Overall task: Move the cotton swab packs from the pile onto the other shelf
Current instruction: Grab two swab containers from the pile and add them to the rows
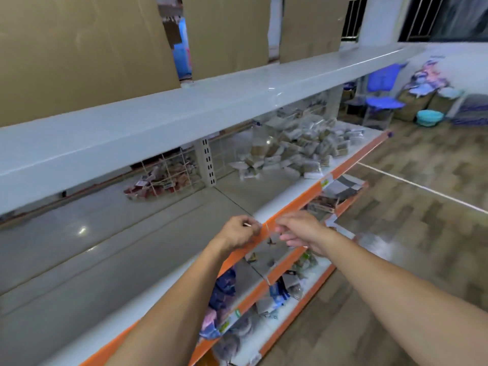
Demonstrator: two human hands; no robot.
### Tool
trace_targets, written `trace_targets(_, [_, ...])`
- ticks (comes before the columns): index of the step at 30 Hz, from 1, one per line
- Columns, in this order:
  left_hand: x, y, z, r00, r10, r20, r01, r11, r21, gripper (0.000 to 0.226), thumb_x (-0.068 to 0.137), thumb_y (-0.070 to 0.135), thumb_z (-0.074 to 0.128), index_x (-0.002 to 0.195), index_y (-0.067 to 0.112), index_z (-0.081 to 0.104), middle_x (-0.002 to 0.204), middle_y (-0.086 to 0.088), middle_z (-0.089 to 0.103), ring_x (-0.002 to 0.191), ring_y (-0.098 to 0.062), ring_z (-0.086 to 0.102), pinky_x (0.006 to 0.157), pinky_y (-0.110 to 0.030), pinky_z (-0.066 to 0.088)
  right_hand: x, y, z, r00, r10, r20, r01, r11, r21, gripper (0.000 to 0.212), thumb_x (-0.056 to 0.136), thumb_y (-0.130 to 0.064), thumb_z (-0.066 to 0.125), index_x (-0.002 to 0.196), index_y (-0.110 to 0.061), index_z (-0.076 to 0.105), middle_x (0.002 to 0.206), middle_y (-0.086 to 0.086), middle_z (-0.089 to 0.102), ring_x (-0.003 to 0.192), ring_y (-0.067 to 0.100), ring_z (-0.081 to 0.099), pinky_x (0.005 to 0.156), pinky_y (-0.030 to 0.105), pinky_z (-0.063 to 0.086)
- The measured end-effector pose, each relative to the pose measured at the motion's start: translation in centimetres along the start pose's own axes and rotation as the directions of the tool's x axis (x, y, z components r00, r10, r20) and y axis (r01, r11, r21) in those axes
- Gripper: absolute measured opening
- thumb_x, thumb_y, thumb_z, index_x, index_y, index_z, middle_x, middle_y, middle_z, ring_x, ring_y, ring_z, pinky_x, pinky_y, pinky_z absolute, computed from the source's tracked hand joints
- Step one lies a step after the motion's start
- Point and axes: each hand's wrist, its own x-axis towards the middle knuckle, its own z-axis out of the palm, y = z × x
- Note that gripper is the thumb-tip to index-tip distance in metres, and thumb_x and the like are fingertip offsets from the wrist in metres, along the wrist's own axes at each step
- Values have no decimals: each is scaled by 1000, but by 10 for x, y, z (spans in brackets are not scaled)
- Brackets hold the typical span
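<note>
A pile of cotton swab packs [295, 149], clear bags with white and tan contents, lies on the right-hand section of the middle shelf. The left-hand shelf section [111, 247] is a bare glossy white board. My left hand [235, 233] hovers at the shelf's orange front edge [295, 199], its fingers curled, and seems to pinch a small thin pale stick at its fingertips. My right hand [298, 231] is just to the right of it, blurred, with fingers loosely stretched toward the left hand and nothing plainly in them. Both hands are well short of the pile.
A white upper shelf [184, 112] overhangs, with cardboard sheets [79, 48] standing on it. Red packets [161, 180] sit behind a wire grid. Lower shelves [264, 307] hold mixed goods. To the right are wood-pattern floor, a blue chair [383, 101] and a teal basin [429, 117].
</note>
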Motion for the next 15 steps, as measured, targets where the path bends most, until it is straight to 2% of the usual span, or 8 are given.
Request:
trace_targets(2, [8, 16, 16, 999, -9, 32, 11, 998, -60, 3, 98, 13, 56, 99, 11, 59, 74, -6, 58, 55, -14, 47, 42, -16, 36, 1, 6, -20, 1000, 17, -21, -16, 998, 57, 21, 97, -26, 61, 109, -9, 65, 95, 7, 67, 77, 17, 62, 72, 28, 51])
trace_targets(4, [18, 31, 30, 998, -15, 58, 20, 995, -100, 3, 98, 12, 55, 100, 11, 57, 80, -11, 59, 57, -17, 47, 50, -23, 34, 2, 12, -39, 999, 32, -27, -28, 991, 129, 25, 99, -22, 60, 116, -4, 62, 96, 11, 64, 78, 19, 58, 71, 32, 46])
trace_targets(8, [41, 54, 54, 995, 5, 98, 2, 998, -68, 4, 97, 17, 56, 100, 14, 57, 93, -9, 64, 69, -22, 55, 58, -27, 36, 15, 21, -71, 996, 63, -69, -53, 990, 129, 24, 98, -28, 61, 115, -11, 62, 100, 8, 68, 80, 17, 64, 73, 30, 58])
trace_targets(11, [65, 67, 72, 991, 15, 131, -8, 998, -56, 6, 98, 18, 56, 103, 14, 56, 94, -8, 66, 71, -22, 56, 56, -26, 37, 34, 24, -93, 992, 75, -102, -60, 988, 144, 22, 98, -30, 62, 114, -14, 60, 99, 7, 68, 79, 18, 64, 62, 24, 53])
trace_targets(13, [85, 76, 85, 990, 27, 139, -22, 999, -34, 7, 97, 18, 56, 102, 13, 55, 85, -5, 65, 68, -21, 54, 53, -25, 35, 50, 25, -108, 991, 69, -110, -52, 988, 148, 17, 98, -30, 61, 111, -19, 61, 93, 4, 67, 75, 14, 61, 57, 22, 51])
trace_targets(15, [107, 87, 98, 988, 46, 145, -45, 999, -10, 5, 97, 16, 56, 100, 13, 54, 76, -5, 62, 57, -16, 54, 49, -23, 34, 67, 24, -125, 989, 66, -133, -46, 987, 153, 17, 97, -29, 61, 107, -17, 64, 87, 4, 66, 67, 12, 58, 53, 21, 48])
